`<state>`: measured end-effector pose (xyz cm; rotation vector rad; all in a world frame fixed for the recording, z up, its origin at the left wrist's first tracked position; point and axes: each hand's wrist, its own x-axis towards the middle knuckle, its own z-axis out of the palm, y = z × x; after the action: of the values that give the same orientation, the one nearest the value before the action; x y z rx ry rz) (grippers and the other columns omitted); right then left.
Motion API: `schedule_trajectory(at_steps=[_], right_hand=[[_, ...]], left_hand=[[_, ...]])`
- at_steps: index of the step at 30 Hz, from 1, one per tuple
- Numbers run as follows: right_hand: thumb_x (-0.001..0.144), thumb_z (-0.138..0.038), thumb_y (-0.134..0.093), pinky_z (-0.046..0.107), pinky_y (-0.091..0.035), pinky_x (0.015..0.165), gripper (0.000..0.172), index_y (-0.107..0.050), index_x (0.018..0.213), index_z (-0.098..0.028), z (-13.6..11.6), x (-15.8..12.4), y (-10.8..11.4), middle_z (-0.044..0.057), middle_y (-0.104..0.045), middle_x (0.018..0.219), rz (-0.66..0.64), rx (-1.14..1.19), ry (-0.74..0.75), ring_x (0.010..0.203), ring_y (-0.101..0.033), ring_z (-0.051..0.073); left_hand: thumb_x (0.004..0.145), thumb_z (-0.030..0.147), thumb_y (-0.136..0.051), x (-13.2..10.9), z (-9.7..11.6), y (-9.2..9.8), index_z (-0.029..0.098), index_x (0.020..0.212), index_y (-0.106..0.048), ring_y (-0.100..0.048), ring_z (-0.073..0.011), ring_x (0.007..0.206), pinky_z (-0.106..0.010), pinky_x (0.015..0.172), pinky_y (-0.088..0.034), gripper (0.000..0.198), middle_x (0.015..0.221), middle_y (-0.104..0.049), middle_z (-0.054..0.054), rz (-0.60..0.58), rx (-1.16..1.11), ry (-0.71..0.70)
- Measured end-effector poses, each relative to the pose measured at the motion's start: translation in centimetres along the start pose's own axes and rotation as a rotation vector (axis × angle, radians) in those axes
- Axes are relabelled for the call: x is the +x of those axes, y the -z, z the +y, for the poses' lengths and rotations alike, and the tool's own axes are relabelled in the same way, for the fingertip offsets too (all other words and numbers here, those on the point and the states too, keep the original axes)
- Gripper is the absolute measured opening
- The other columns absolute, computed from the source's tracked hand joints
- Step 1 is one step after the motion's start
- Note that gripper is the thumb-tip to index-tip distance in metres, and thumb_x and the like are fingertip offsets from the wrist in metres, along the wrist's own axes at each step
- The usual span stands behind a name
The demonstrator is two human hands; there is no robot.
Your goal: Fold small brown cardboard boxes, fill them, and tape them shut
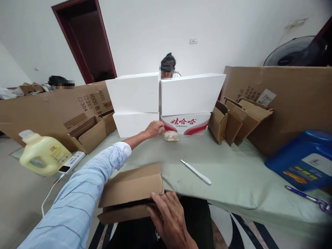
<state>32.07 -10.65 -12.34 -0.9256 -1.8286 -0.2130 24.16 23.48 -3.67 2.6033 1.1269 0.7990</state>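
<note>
My left hand point(155, 128) reaches far across the table, its fingers pinched at the edge of a small clear plastic bag point(171, 136) with pale contents, in front of the stacked white boxes point(135, 93). Near the table's front edge, my right hand point(169, 214) grips the right end of a brown cardboard box point(132, 185), thumb at its opening and fingers on the upper flap. The box lies tilted with a dark gap between its flaps. To the right of it a white slim tool point(195, 171) rests on the green cloth.
Open brown cartons point(90, 133) stand left of the white boxes, and more cartons point(234, 119) lean at right. A yellow jug point(44, 152) and power strip point(72, 162) are at left; a blue jug point(303, 159) and purple pen point(306, 196) at right. A person point(168, 65) sits behind.
</note>
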Motion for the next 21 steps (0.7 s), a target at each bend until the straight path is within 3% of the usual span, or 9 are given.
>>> schedule_trajectory(at_steps=[6,11,17,21], right_hand=[[0.097,-0.013,-0.065,0.035,-0.051,0.064,0.027,-0.063,0.124,-0.012,0.5,-0.3,-0.5,0.004,-0.073,0.078,0.037,-0.016,0.068,0.067,-0.065,0.019],[0.094,-0.012,-0.062,0.033,-0.043,0.057,0.020,-0.065,0.114,-0.012,1.1,-0.3,-1.3,0.001,-0.069,0.069,0.150,-0.048,0.109,0.058,-0.058,0.016],[0.091,-0.012,-0.065,0.034,-0.041,0.058,0.022,-0.064,0.113,-0.014,1.2,-0.5,-1.7,0.000,-0.070,0.071,0.169,-0.039,0.068,0.058,-0.057,0.016],[0.093,-0.013,-0.062,0.035,-0.040,0.059,0.019,-0.062,0.112,-0.015,1.2,-0.4,-2.1,0.000,-0.071,0.072,0.178,-0.072,0.057,0.057,-0.056,0.016]], left_hand=[[0.095,0.010,-0.053,3.6,1.0,-6.0,0.012,0.105,-0.077,-0.069,-0.0271,0.103,-0.037,0.092,-0.052,0.025,0.113,-0.073,-0.017,-0.133,0.209,-0.149],[0.100,0.009,-0.046,3.5,0.0,-9.7,0.008,0.105,-0.072,-0.068,-0.0288,0.100,-0.038,0.087,-0.052,0.026,0.115,-0.068,-0.021,-0.211,0.290,-0.210],[0.102,0.010,-0.049,2.0,-1.7,-11.3,0.013,0.100,-0.066,-0.064,-0.0267,0.107,-0.037,0.097,-0.051,0.018,0.114,-0.065,-0.017,-0.228,0.281,-0.269],[0.095,0.018,-0.066,1.8,-2.5,-11.5,0.015,0.106,-0.067,-0.061,-0.0281,0.116,-0.040,0.106,-0.050,0.012,0.125,-0.064,-0.016,-0.224,0.218,-0.330]])
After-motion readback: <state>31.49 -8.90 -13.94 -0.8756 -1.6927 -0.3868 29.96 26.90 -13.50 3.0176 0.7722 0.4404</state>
